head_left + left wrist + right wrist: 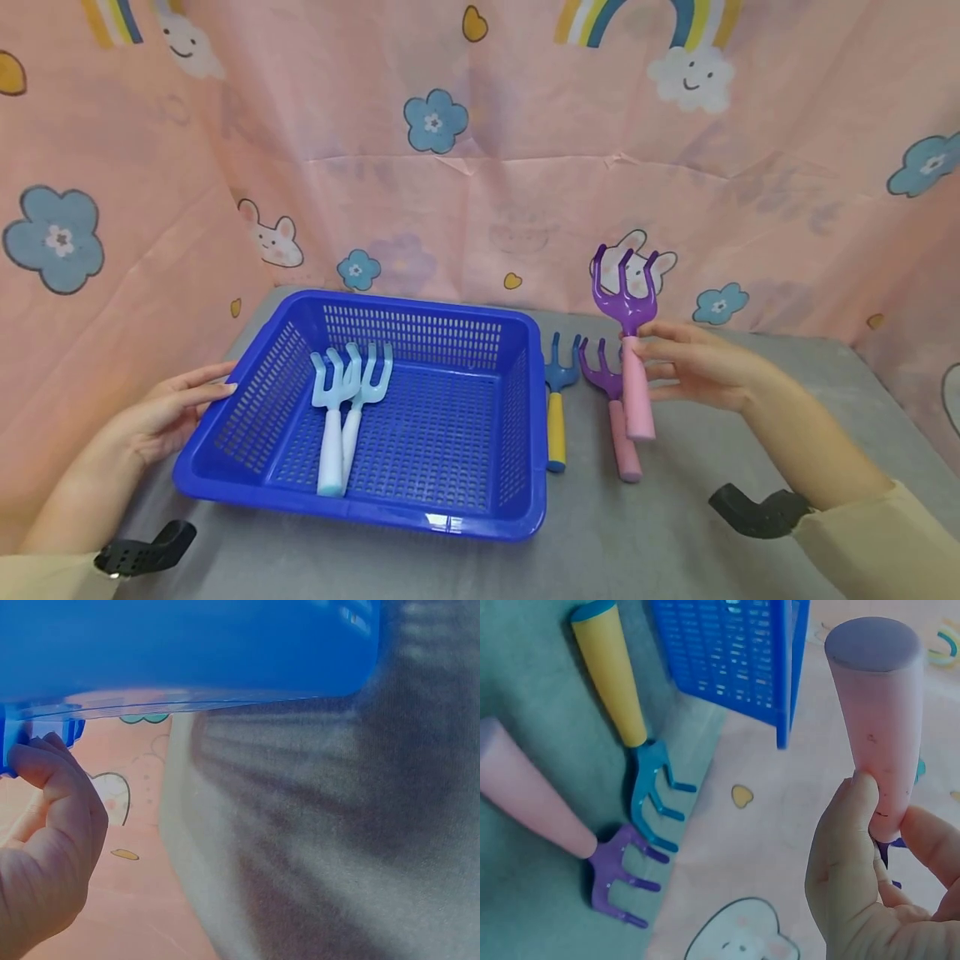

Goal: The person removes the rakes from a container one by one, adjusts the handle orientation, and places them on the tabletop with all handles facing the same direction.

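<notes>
purple three-pronged rake, pink-handled, is pinched by right hand, left hand gripping blue basket; grey table, pink printed cloth behind.

Over my right-wrist feed, the right grip hides nearly all the purple head of the raised fork; the left edge crops the lying pink-handled fork. In my left-wrist feed, the top edge cuts off the basket, its interior hidden. In my head feed, the left pale-blue fork partly covers its neighbour.
</notes>
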A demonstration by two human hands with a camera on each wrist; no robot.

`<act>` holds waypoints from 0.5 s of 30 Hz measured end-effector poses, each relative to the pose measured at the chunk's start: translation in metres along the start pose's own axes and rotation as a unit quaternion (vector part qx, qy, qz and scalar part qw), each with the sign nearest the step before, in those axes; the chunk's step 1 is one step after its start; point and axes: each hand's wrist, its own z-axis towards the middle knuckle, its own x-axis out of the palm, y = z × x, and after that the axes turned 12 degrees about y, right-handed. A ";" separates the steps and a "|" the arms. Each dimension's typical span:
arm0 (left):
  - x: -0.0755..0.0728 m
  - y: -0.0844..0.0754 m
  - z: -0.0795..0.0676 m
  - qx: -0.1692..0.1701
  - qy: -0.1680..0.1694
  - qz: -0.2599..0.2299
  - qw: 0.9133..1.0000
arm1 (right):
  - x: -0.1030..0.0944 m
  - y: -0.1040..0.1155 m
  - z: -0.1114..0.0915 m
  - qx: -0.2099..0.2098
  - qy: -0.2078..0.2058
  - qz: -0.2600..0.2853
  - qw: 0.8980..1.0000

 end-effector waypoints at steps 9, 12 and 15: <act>-0.002 -0.001 0.001 0.004 0.023 0.003 1.000 | -0.019 -0.018 -0.015 -0.026 0.021 0.006 0.999; -0.002 0.001 0.000 0.004 0.035 -0.001 0.999 | -0.024 -0.024 -0.021 -0.020 0.013 -0.002 1.000; -0.004 0.003 -0.001 -0.002 0.039 -0.001 0.999 | -0.028 -0.029 -0.024 -0.010 0.004 -0.007 1.000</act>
